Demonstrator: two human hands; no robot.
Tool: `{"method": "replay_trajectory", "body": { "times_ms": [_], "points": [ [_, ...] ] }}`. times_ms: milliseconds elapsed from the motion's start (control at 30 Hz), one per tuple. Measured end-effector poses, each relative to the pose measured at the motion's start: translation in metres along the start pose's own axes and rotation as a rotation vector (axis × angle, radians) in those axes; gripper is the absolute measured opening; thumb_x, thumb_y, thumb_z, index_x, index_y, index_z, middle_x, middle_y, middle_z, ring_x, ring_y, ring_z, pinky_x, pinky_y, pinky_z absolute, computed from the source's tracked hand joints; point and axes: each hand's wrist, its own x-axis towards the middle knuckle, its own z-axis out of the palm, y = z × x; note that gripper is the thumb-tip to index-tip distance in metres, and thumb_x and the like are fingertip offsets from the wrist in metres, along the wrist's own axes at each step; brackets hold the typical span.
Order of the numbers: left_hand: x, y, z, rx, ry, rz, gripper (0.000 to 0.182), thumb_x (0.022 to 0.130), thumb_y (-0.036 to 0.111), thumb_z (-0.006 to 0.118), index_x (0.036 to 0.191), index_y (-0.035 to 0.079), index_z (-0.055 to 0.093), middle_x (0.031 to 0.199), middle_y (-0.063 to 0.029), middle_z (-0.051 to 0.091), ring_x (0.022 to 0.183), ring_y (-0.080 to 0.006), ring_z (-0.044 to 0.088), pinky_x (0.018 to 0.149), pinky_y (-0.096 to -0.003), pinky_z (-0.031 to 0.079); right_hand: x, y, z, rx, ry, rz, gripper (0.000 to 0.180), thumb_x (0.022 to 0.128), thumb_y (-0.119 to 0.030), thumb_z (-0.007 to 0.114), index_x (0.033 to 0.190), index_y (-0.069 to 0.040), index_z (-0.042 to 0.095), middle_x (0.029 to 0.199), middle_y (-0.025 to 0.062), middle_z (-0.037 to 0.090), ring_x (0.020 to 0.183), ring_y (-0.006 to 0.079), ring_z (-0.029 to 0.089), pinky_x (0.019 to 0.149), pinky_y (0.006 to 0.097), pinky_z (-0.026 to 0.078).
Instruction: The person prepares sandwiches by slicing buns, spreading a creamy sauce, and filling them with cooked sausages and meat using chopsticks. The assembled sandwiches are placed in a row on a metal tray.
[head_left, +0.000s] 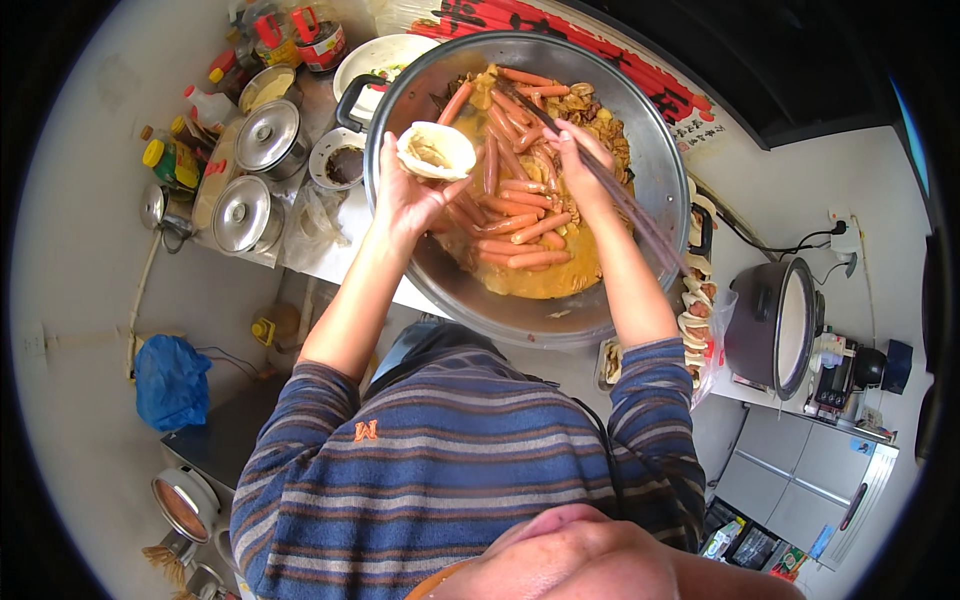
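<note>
In my left hand (411, 191) I hold an opened pale flatbread pocket (436, 152), its cut side facing up, over the left rim of a large metal pan (652, 187). My right hand (581, 161) grips a pair of long dark chopsticks (626, 199). Their tips reach into the food near the pan's far side. Many orange-red sausages (525, 225) lie in a yellow-brown broth (517, 281). Brown stewed pieces (604, 131), too piled up to name exactly, rest at the far right of the pan.
Left of the pan stand lidded steel pots (241, 215), a bowl of dark sauce (341, 161), a white plate (375, 67) and several condiment bottles (171, 161). At right, filled flatbreads (697, 307) line up beside a dark rice cooker (765, 322). The pan's black handles (351, 101) jut outward.
</note>
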Motion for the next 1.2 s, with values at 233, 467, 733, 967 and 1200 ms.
{"method": "replay_trajectory", "body": {
  "times_ms": [233,467,733,967,1200],
  "points": [
    [0.021,-0.004,0.006,0.016,0.044,0.028,0.063,0.088,0.056,0.042,0.134,0.014,0.036,0.139,-0.0137,0.035,0.126,-0.0353,0.037,0.098,-0.0612,0.033,-0.011,-0.045,-0.053,0.286,0.031,0.081,0.031,0.094,-0.012,0.047,0.112,0.012,0.052,0.098,0.0220,0.063,0.092,0.0266,0.064,0.082,0.0340,0.053],
    [0.025,-0.004,0.002,0.117,-0.008,-0.104,0.062,0.088,0.058,0.041,0.130,0.013,0.041,0.132,-0.0142,0.044,0.121,-0.0366,0.043,0.095,-0.0599,0.038,-0.036,-0.115,-0.127,0.295,-0.193,-0.012,0.028,0.091,-0.008,0.045,0.107,0.014,0.054,0.098,0.0239,0.061,0.088,0.0301,0.065,0.079,0.0368,0.055],
    [0.015,-0.008,0.008,0.183,-0.130,-0.320,0.062,0.087,0.060,0.041,0.127,0.013,0.043,0.129,-0.0139,0.046,0.117,-0.0365,0.047,0.090,-0.0603,0.042,-0.032,-0.153,-0.139,0.107,-0.454,-0.112,0.023,0.087,-0.003,0.049,0.102,0.010,0.060,0.097,0.0219,0.063,0.084,0.0262,0.065,0.077,0.0331,0.053],
    [0.012,-0.019,0.026,0.370,-0.007,-0.103,0.059,0.090,0.056,0.036,0.129,0.012,0.041,0.129,-0.0151,0.045,0.118,-0.0351,0.045,0.089,-0.0609,0.043,-0.038,-0.136,-0.146,0.055,-0.344,-0.020,0.025,0.089,-0.004,0.045,0.106,0.010,0.057,0.101,0.0196,0.061,0.092,0.0245,0.063,0.081,0.0314,0.051],
    [0.011,-0.006,0.039,0.467,-0.012,-0.054,0.061,0.089,0.058,0.039,0.127,0.011,0.043,0.128,-0.0132,0.044,0.115,-0.0316,0.046,0.094,-0.0557,0.040,-0.106,-0.135,-0.188,-0.176,-0.313,0.109,0.020,0.084,-0.001,0.054,0.101,0.006,0.062,0.094,0.0167,0.062,0.086,0.0232,0.063,0.075,0.0300,0.051]
  ]
}}
